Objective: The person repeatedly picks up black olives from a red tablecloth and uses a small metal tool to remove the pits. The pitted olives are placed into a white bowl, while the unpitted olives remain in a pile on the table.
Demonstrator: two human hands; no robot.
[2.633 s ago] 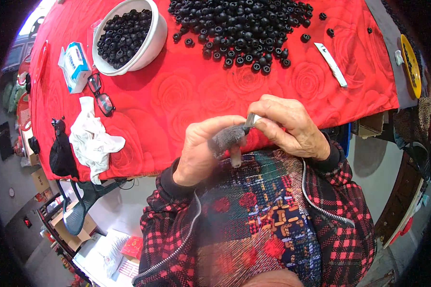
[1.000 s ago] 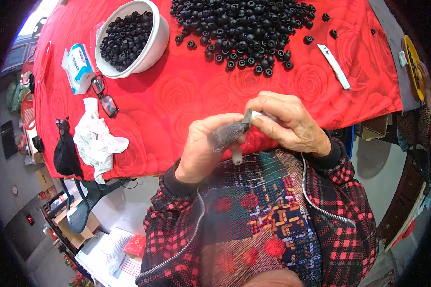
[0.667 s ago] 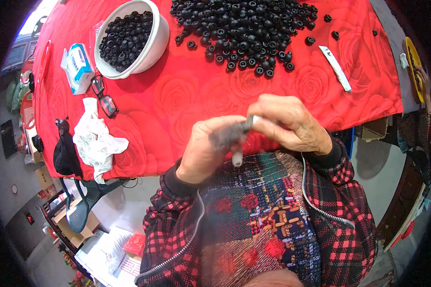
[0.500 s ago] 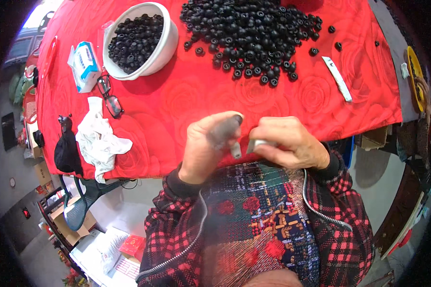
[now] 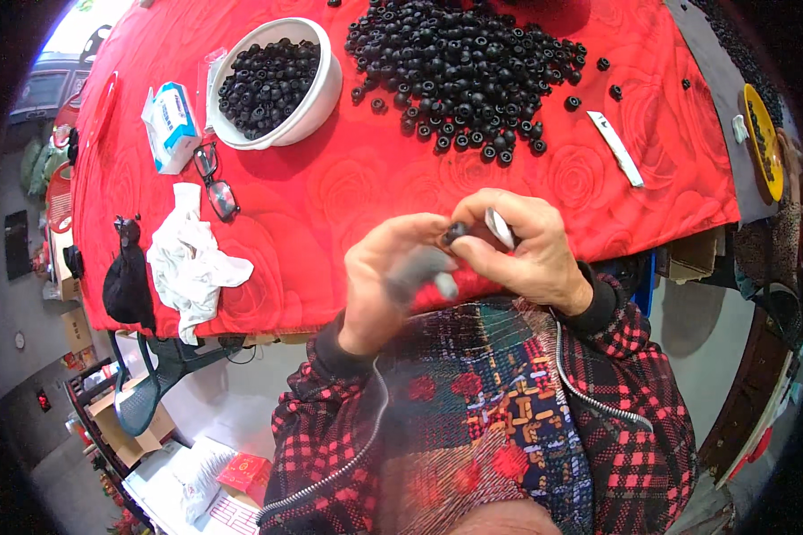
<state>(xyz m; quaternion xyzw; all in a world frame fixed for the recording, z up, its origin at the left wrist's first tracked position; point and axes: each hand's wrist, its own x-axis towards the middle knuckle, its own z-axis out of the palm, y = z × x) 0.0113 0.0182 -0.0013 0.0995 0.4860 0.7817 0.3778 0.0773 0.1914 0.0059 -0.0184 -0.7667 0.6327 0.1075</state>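
My left hand (image 5: 385, 267) is raised before my chest near the table's front edge, its fingers curved. Grey covers (image 5: 424, 267) sit on its thumb and another fingertip; motion blurs them. Against its index fingertip is a small round black piece (image 5: 456, 232), pinched between the thumb and forefinger of my right hand (image 5: 526, 250). That hand also grips a short, pale, flat metal tool (image 5: 500, 228) that sticks up between its fingers. Farther off lies a heap of round black pieces with holes (image 5: 464, 71). More such pieces fill a white basin (image 5: 324, 98) at the back left.
On the red patterned tablecloth (image 5: 348, 192) are black-framed glasses (image 5: 219, 187), a blue and white box (image 5: 174, 125), a crumpled white cloth (image 5: 192, 259) and a white strip-shaped object (image 5: 616, 150). A yellow tray (image 5: 764, 147) stands beyond the right edge. A black item (image 5: 127, 276) hangs at left.
My right hand has moved up and slightly left, meeting the left fingers. The black piece and more of the pale tool now show in it. My left hand has turned a little.
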